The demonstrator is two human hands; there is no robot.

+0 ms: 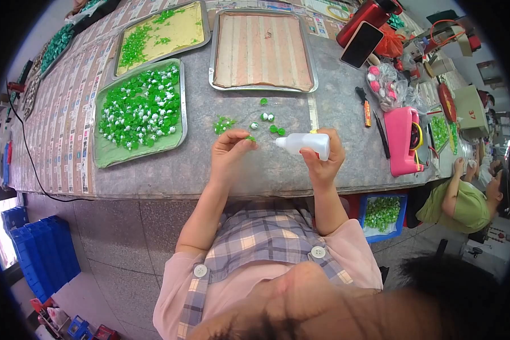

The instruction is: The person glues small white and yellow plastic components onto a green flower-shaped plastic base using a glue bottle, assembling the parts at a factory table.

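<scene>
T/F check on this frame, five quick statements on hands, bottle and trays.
1. The right hand holds a white squeeze bottle with its nozzle pointing toward the left hand. True.
2. The left hand is empty. False: it pinches a small green piece.
3. The striped tray is heaped with green pieces. False: it holds almost nothing.
4. A few loose green pieces lie on the table beyond the hands. True.
5. The pink tool lies left of the hands. False: it lies to the right.
</scene>
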